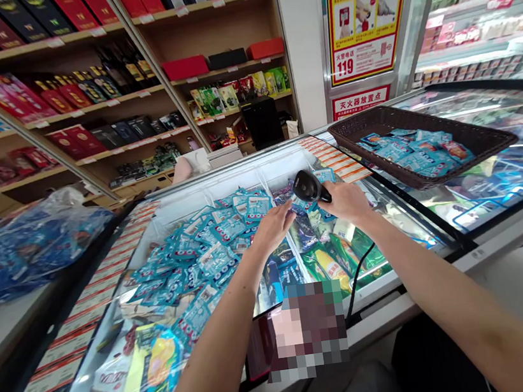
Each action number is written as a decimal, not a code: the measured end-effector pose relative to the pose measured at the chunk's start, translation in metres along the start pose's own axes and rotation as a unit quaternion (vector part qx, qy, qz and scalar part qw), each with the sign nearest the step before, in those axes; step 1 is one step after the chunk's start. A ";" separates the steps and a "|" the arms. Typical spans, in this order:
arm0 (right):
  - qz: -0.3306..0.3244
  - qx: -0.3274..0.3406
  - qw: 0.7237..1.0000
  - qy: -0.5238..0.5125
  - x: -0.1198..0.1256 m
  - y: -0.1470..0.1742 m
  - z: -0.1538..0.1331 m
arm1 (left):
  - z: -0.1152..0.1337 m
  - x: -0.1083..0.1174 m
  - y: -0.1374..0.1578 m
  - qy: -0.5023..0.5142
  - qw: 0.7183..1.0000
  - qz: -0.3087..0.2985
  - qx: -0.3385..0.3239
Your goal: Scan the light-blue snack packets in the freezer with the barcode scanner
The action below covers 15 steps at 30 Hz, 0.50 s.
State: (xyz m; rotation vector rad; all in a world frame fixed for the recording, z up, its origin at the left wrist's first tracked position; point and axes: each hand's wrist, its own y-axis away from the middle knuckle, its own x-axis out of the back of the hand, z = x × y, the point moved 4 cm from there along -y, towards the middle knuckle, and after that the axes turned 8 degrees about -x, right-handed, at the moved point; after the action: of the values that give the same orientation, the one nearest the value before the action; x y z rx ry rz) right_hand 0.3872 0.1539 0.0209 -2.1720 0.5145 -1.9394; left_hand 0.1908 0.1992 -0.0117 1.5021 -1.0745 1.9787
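My right hand (346, 201) grips a black handheld barcode scanner (307, 185) by its handle, its head tilted down to the left. Beneath the scanner head, a small blue packet (305, 205) shows in part, with the fingertips of my left hand (274, 228) closed at its left edge. Both hands hover over a glass-topped chest freezer. A large heap of similar blue packets (217, 227) lies to the left of my hands. The scanner's black cable (356, 277) runs down toward the freezer's front edge.
A brown woven basket (490, 139) with more blue packets rests on the freezer's right part. At the left lies a clear plastic bag (31, 245) of blue packets. Price labels (336, 157) line the glass. Shelves (221, 73) of boxed goods stand behind; a person's arm (181, 170) shows there.
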 end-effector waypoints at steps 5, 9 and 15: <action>-0.008 -0.013 1.000 -0.008 0.002 -0.001 0.002 | -0.001 -0.002 -0.025 0.020 0.996 0.046 0.072; -0.005 -0.011 1.000 -0.018 0.004 -0.002 0.003 | -0.006 -0.016 -0.040 -0.004 0.985 0.068 0.161; -0.012 -0.001 1.000 -0.029 0.006 -0.003 0.003 | -0.019 -0.020 -0.042 0.030 0.973 0.069 0.217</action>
State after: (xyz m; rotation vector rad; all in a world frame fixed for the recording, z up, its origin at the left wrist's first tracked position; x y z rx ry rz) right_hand 0.3912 0.1538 0.0271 -2.2378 0.4829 -1.8811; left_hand 0.2163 0.2423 -0.0193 1.5980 -0.7691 2.4595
